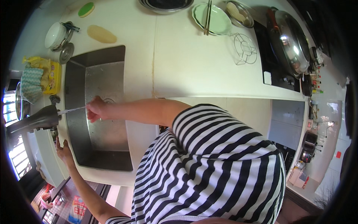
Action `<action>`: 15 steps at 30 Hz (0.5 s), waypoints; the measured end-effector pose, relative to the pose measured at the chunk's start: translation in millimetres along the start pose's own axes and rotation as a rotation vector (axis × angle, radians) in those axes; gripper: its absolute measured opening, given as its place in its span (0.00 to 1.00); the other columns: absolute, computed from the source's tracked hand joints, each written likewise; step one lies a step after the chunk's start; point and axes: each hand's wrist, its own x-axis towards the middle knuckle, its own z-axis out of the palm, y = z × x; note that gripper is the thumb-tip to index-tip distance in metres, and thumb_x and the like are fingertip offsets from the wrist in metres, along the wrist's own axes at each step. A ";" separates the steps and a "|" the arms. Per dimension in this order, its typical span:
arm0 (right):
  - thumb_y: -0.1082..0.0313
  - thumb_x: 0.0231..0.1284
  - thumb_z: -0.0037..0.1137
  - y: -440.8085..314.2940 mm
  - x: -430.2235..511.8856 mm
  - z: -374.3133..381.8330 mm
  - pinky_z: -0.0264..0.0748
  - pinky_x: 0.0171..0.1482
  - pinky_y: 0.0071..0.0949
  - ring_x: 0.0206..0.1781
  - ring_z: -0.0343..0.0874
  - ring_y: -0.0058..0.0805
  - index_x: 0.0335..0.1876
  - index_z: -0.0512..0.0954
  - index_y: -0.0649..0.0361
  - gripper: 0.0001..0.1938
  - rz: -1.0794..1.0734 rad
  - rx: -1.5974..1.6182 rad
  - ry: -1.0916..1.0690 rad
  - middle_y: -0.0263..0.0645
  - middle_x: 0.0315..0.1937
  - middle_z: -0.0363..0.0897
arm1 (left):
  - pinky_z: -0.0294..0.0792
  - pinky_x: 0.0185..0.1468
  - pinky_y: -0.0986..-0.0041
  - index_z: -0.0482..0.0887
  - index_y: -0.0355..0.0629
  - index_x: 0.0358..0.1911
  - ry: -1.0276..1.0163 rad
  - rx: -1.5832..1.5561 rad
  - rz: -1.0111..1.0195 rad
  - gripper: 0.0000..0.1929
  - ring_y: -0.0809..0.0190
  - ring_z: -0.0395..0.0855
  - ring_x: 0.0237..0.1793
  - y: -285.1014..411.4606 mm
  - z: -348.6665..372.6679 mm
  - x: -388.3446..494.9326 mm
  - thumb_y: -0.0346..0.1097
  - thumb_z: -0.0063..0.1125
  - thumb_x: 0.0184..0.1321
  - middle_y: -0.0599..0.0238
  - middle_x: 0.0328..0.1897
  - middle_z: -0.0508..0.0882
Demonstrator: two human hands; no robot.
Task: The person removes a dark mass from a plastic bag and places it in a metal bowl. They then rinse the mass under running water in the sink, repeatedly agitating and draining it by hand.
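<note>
My right hand (95,109) is over the steel sink (105,134), fingers curled, in a thin stream of water (71,110) that runs from the dark faucet (46,117). Whether anything is inside those curled fingers cannot be seen. Beyond the sink's rim, my left hand (63,151) reaches to the base of the faucet. Its fingers are apart and near the metal fitting (54,134); contact is unclear. Part of the drain (109,100) shows behind my right wrist.
White bowls (55,35), a yellow container (54,78) and a patterned cloth (32,82) stand around the sink. Along the counter (190,70) are a green plate (216,21) with chopsticks (207,18), a wire rack (245,49) and a large lidded pan (289,40) on the stove.
</note>
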 end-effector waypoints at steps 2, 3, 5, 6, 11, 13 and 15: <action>0.66 0.56 0.43 -24.1 5.6 31.0 0.78 0.31 0.43 0.22 0.77 0.37 0.25 0.71 0.66 0.11 0.059 0.292 -0.115 0.46 0.20 0.74 | 0.58 0.61 0.66 0.71 0.41 0.56 -0.011 -0.007 0.000 0.24 0.49 0.65 0.61 0.5 -1.1 -0.3 0.31 0.57 0.53 0.43 0.59 0.70; 0.66 0.57 0.42 -35.2 4.7 40.0 0.78 0.31 0.43 0.23 0.77 0.37 0.27 0.71 0.67 0.11 0.069 0.381 -0.130 0.47 0.21 0.75 | 0.58 0.61 0.66 0.71 0.41 0.56 -0.002 -0.005 0.018 0.24 0.49 0.65 0.61 2.2 -1.2 0.0 0.32 0.57 0.53 0.43 0.59 0.70; 0.66 0.56 0.42 -51.6 1.1 43.9 0.76 0.35 0.48 0.28 0.78 0.39 0.29 0.72 0.65 0.10 -0.017 0.308 -0.403 0.46 0.23 0.75 | 0.58 0.61 0.65 0.72 0.40 0.56 0.001 0.064 -0.018 0.24 0.49 0.67 0.60 8.0 -0.4 2.4 0.32 0.56 0.53 0.45 0.59 0.71; 0.66 0.56 0.41 -54.4 -1.8 40.9 0.75 0.37 0.50 0.31 0.78 0.40 0.31 0.72 0.64 0.09 -0.068 0.237 -0.531 0.45 0.24 0.75 | 0.58 0.61 0.65 0.72 0.39 0.56 0.004 0.118 -0.012 0.24 0.49 0.67 0.60 11.5 0.3 3.8 0.33 0.55 0.53 0.47 0.59 0.71; 0.63 0.45 0.50 -24.3 -40.3 -47.4 0.58 0.53 0.62 0.58 0.65 0.44 0.31 0.78 0.55 0.09 -1.135 -1.836 -0.163 0.46 0.46 0.73 | 0.59 0.59 0.65 0.72 0.40 0.56 -0.003 0.035 0.017 0.24 0.49 0.70 0.58 20.7 -3.8 4.9 0.35 0.56 0.53 0.48 0.56 0.74; 0.62 0.43 0.51 -20.6 -65.7 -84.0 0.55 0.58 0.56 0.61 0.62 0.43 0.28 0.79 0.58 0.10 -1.204 -1.692 -0.255 0.46 0.52 0.69 | 0.60 0.59 0.65 0.72 0.41 0.56 -0.001 0.025 -0.005 0.24 0.48 0.70 0.57 17.6 -5.4 1.3 0.36 0.56 0.53 0.48 0.56 0.74; 0.63 0.49 0.49 -42.3 -102.4 -140.3 0.50 0.64 0.50 0.64 0.58 0.45 0.40 0.78 0.60 0.14 -1.458 -1.658 0.013 0.47 0.58 0.64 | 0.60 0.59 0.65 0.72 0.41 0.56 -0.002 0.055 -0.004 0.24 0.48 0.69 0.58 13.1 -4.7 -0.2 0.36 0.56 0.53 0.48 0.57 0.73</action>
